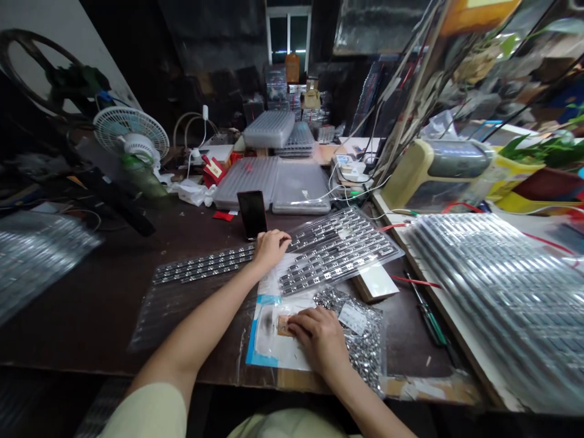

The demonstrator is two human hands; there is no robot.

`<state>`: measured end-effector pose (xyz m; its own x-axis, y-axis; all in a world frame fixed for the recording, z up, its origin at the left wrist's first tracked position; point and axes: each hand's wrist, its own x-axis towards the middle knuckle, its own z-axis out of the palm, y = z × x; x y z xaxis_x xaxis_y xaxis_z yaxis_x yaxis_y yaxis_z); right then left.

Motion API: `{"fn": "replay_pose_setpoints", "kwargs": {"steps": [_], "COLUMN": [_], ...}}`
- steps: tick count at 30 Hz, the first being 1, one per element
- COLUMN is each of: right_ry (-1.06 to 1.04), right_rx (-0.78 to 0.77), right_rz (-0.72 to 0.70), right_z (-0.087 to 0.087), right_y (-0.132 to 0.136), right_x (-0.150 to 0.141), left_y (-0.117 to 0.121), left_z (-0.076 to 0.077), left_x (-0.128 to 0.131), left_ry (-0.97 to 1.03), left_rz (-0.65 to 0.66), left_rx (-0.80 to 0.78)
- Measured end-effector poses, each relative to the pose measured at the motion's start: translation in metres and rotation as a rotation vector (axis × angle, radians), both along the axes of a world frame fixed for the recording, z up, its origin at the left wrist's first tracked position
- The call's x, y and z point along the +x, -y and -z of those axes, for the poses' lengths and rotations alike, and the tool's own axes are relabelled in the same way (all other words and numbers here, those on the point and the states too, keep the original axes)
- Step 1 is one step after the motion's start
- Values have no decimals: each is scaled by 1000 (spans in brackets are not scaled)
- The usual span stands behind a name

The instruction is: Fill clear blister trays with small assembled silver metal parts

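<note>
My left hand [271, 248] reaches forward, its fingers bent together at the left edge of a clear plastic tray [392, 244] filled with rows of small shiny metal pieces [326, 267]. Whatever the fingertips pinch is hidden. Nearer to me, my right hand [323, 337] has thumb and fingers closed over a small brown patch [283, 325] on a white and blue sheet [262, 359]; a tiny part there is too small to name. Beside that hand lies a clear bag [369, 353] of loose metal pieces with a white label [352, 319]. Another clear tray [159, 316], partly filled, lies left.
A phone [252, 214] stands upright behind my left hand. A white box [376, 283] sits under the filled tray's right side. Stacked clear trays [493, 292] and a green-handled screwdriver [431, 319] are at right. A fan [132, 137] stands back left, with closed plastic cases [301, 185] behind.
</note>
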<state>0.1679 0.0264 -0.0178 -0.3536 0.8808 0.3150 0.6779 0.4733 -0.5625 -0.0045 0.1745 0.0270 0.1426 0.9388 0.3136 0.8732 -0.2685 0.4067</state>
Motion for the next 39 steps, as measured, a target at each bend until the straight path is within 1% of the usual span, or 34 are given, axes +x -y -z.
{"fn": "replay_pose_setpoints", "kwargs": {"steps": [1,3,7,9,11,13,15,17,20,22,23,25,28,30,32,36,39], "right_ry": [-1,2,42,74,110,156,232,340,469,488,486,479,448,387,295,104,1], "right_rx": [-4,-6,-1,4,18,53,102,145,161,172,177,183,192,212,216,171,160], "right_rz": [-3,-21,-37,-36,-29,-6,-1,-43,-133,-158,-160,-150,-127,-107,-80,-8,9], "right_z": [0,0,-2,-4,-5,-6,-6,-6,-7,-10,-11,-13,-14,-14,-13,-11,-11], "right_y": [0,1,2,2,1,1,0,-1,-1,0,0,0,0,-1,-1,-2,-2], "right_x": [0,1,-1,-3,-4,-1,10,24,44,50,51,50,47,45,43,40,39], "left_y": [-1,8,49,63,70,71,72,78,96,111,119,133,147,153,157,163,166], "left_z": [-1,-2,7,13,18,21,21,20,18,17,17,19,25,29,32,38,43], "left_x": [4,4,-10,-13,-14,-14,-18,-27,-42,-48,-48,-45,-32,-20,-10,1,4], "left_ry": [6,11,2,20,53,119,263,505,855,959,969,927,747,618,532,462,450], "left_rz": [6,20,49,48,41,32,7,-26,-44,-30,-22,-6,11,14,22,89,100], "left_rx": [-2,-15,-87,-124,-138,-143,-167,-243,-421,-509,-534,-541,-423,-324,-258,-174,-137]}}
